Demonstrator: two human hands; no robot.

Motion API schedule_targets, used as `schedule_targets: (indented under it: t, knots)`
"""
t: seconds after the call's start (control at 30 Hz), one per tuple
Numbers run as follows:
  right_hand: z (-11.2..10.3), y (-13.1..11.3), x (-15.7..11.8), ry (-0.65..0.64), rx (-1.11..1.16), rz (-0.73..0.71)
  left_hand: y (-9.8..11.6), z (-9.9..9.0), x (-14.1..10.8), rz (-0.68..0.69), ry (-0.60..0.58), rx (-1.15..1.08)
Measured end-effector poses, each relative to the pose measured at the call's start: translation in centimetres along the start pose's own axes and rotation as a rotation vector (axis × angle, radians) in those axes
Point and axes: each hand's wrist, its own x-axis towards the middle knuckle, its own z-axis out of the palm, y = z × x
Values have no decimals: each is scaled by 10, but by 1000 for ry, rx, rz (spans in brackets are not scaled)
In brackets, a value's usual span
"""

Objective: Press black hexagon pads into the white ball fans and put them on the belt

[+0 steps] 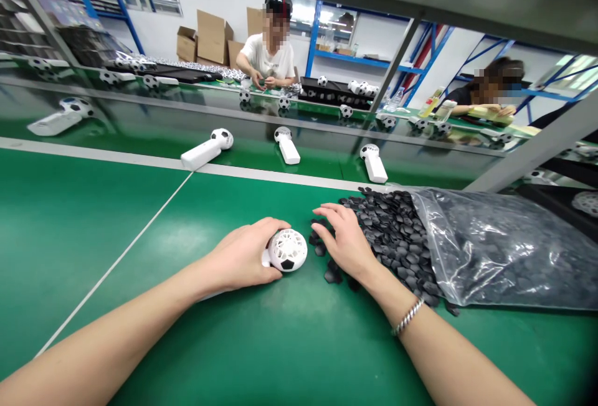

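My left hand [245, 253] is wrapped round a white device with a soccer-ball head [288, 249]; the head faces up, with an openwork white grille and a black patch on its near side. Most of the device's body is hidden by the hand. To its right, my right hand [343, 238] has its fingers apart over the left edge of a pile of small black pieces [397, 231]. I see nothing held in it. The pile spills from the mouth of a clear plastic bag [509, 250] at the right.
Beyond the pale table edge [233, 173], white soccer-ball devices [287, 147] lie spaced out on a green conveyor [252, 151]. Two people sit across it, one in a white shirt [275, 60]. A slanted metal post [527, 144] stands at the right, and a shelf hangs overhead.
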Motion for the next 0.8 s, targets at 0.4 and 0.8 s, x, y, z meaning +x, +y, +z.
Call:
schedule_targets:
  t: [0.4, 0.8]
  knots:
    - [3, 10, 4, -158, -175, 4, -12, -5, 5, 171, 26, 214]
    - [7, 12, 6, -165, -115, 24, -12, -2, 5, 183, 42, 194]
